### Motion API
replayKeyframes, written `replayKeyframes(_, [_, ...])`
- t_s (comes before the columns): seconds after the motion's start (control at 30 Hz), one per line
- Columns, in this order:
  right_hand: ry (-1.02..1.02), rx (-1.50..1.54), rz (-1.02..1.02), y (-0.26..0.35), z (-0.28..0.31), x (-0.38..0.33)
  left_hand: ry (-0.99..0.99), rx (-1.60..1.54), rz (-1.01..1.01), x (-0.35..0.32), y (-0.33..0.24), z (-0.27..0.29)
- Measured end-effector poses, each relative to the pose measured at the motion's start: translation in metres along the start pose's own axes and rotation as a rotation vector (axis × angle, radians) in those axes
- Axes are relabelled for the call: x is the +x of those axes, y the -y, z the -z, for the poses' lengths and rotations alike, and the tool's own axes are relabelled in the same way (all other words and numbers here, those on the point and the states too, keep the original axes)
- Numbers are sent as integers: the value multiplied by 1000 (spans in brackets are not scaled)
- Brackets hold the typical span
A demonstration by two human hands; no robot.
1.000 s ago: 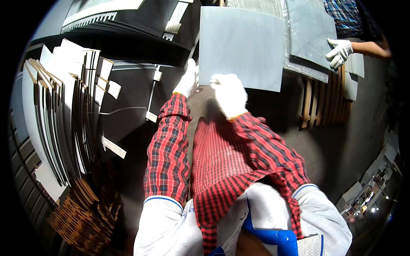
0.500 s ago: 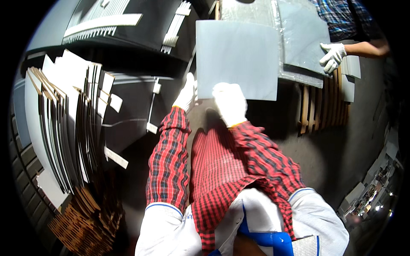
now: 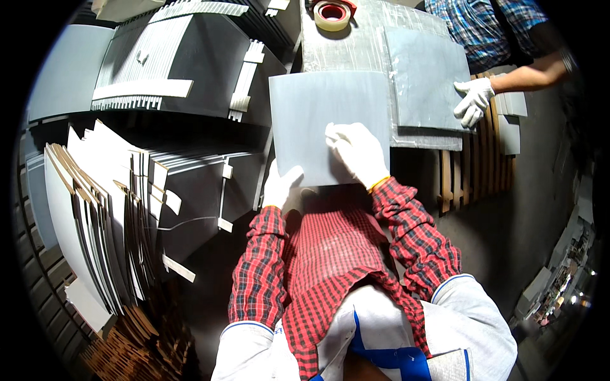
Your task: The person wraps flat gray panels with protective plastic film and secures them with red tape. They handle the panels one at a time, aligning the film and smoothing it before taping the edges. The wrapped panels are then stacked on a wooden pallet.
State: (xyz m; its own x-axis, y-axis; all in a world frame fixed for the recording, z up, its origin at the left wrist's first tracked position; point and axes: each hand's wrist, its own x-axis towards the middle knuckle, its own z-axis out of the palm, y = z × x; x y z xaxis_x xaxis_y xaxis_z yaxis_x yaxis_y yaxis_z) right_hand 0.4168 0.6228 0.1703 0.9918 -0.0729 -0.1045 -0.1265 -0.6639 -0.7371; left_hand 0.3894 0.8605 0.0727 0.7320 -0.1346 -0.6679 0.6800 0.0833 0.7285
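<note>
A square grey panel is held up in front of me, its far part over a film-covered work surface. My left hand, in a white glove, grips the panel's near left corner with the thumb on the top face. My gloved right hand lies over the panel's right half, fingers curled together at its face. Whether something thin is pinched in those fingers is hidden. To the right, another grey panel lies on the surface, and a co-worker's gloved hand rests at its right edge.
A tape dispenser with a roll stands at the back of the work surface. On my left are strapped stacks of dark panels and leaning white sheets. A wooden pallet is at right.
The panel sits lower and slightly left in view. My right hand has moved from its near edge onto its face. The tape dispenser has come into view.
</note>
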Motion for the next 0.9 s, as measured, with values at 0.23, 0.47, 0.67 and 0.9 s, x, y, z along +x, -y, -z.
replayKeyframes(0.23, [-372,-129,147,-72,45,145,-181,387,-60,-17,-19,-15])
replayKeyframes(0.47, [430,-462,145,3,58,142,-468,615,-116,1,45,9])
replayKeyframes(0.67, [239,-375,388,-63,-9,103,-446,636,-60,3,50,23])
replayKeyframes(0.9, [176,-235,314,-44,-15,106,-277,861,5,-4,26,28])
